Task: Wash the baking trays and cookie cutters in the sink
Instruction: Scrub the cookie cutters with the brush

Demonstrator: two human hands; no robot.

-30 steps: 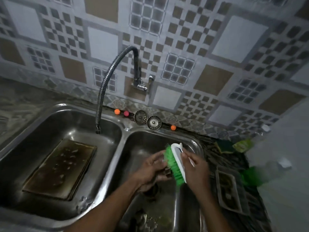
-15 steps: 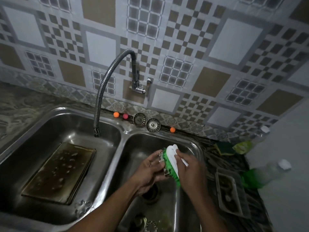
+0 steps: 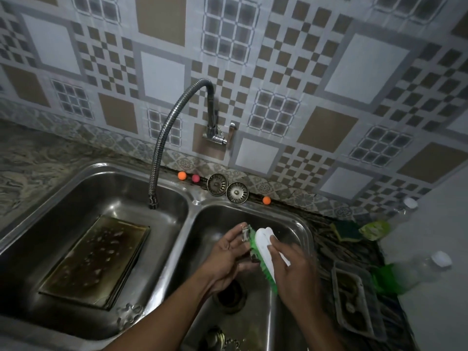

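Over the sink [image 3: 253, 207], left fingers [image 3: 234, 235] pinch a cookie cutter [image 3: 245, 233] against the brush [image 3: 263, 243] right fingers [image 3: 281, 247] grip.

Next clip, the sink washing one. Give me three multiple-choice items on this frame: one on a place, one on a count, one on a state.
1. Where does the baking tray lie?
A) left basin
B) right basin
C) counter
2. How many small balls sit behind the sink?
A) one
B) three
C) five
3. What is the right hand doing?
A) hanging idle
B) turning the tap
C) gripping the brush
Key: 1 A, the tray lies flat on that basin's floor. 2 B, two orange and one pink. 3 C, its fingers curl round the white handle.
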